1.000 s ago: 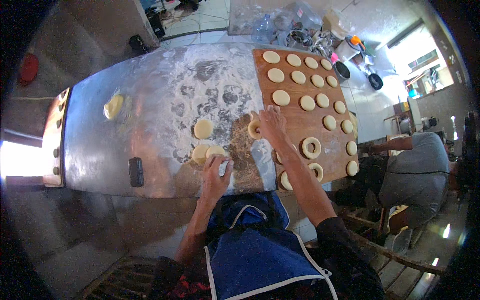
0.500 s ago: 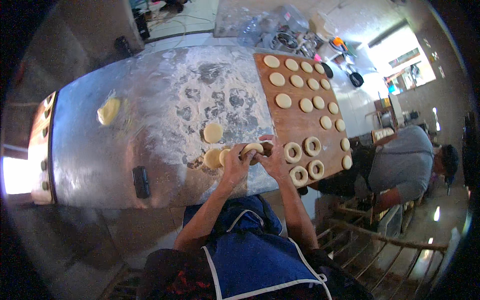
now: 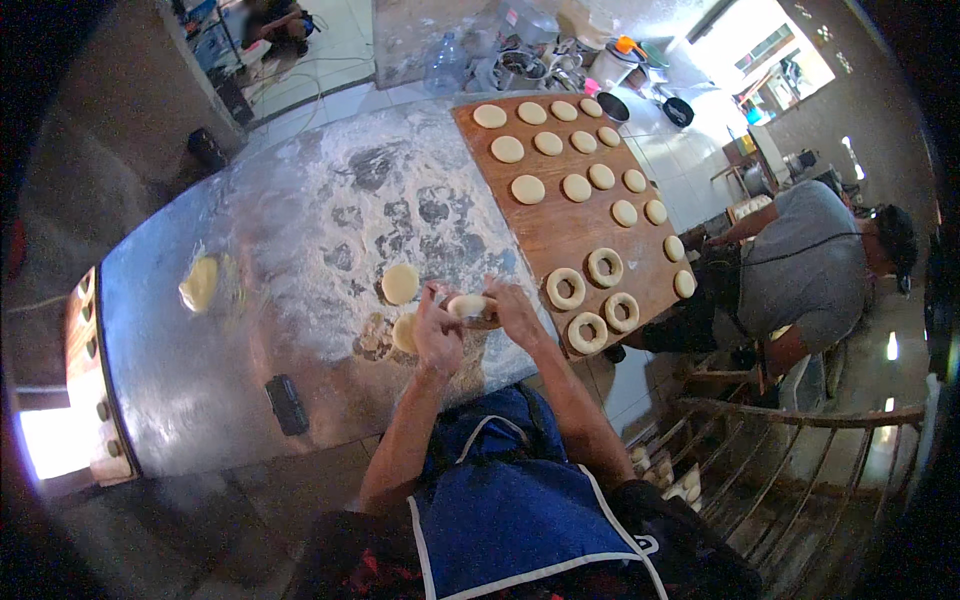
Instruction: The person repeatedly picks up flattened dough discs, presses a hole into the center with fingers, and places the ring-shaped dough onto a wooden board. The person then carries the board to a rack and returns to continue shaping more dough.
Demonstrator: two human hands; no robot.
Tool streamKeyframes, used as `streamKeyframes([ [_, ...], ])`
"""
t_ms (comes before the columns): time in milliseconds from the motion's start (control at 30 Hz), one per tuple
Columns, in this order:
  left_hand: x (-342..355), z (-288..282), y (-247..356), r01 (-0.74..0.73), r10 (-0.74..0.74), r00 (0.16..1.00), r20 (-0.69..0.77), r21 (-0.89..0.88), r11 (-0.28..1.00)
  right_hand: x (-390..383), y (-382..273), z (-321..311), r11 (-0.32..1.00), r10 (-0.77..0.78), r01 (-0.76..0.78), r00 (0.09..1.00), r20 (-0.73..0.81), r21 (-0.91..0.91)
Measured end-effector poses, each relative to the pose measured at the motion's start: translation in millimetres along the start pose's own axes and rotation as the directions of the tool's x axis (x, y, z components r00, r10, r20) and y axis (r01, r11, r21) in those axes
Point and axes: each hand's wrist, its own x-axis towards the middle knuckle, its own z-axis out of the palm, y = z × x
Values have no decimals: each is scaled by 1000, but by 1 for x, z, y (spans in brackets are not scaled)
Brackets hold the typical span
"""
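While gripping a thick pale piece of dough (image 3: 467, 306) between both hands, now working over the near part of a grey metal table (image 3: 205, 370). Right hand (image 3: 515, 316) curled in, pinching the piece's right end; left hand (image 3: 438, 336) bent against its left end, fingertips partly hidden. Hole or no hole? Can't tell at this angle.

Progress, approx. part-done: four pale dough rings (image 3: 550, 289), holes open, grouped at the near end of a reddish-brown wooden board (image 3: 560, 225). Same board, farther up and along the right edge: rows of smooth pale dough discs (image 3: 528, 190), all whole, no holes. Also w/o holes, on the metal: two flat pale rounds (image 3: 401, 284), one just beyond the left hand, the other partly behind it.

Surface: lots of white flour (image 3: 405, 165) mid-table, w/ bare roundish patches. Off left, a pale yellow lump (image 3: 199, 284); nearer, a small black oblong object (image 3: 287, 404), poss. a phone.

Room: clear plastic bottle (image 3: 446, 68) and jumbled pots past the far edge, bright window upper right, person in a grey shirt (image 3: 805, 255) bent over at right, slatted wooden bench (image 3: 790, 412) below.
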Motion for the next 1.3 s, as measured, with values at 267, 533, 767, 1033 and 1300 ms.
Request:
streamKeyframes([
  [267, 11, -14, -30, 94, -81, 996, -48, 613, 785, 32, 20, 32, 849, -314, 410, 898, 307, -333],
  [533, 26, 84, -41, 379, -419, 907, 34, 367, 850, 64, 39, 65, 678, -720, 687, 692, -52, -260],
  [767, 34, 138, -58, 348, -468, 870, 153, 483, 804, 57, 20, 34, 517, -854, 780, 444, -270, -353],
  [1033, 41, 171, -73, 349, -499, 850, 166, 532, 771, 20, 9, -41, 806, -589, 592, 800, 116, 10],
  [1300, 38, 191, -87, 411, -536, 832, 144, 490, 769, 29, 55, -66, 726, -679, 683, 731, -72, 81],
])
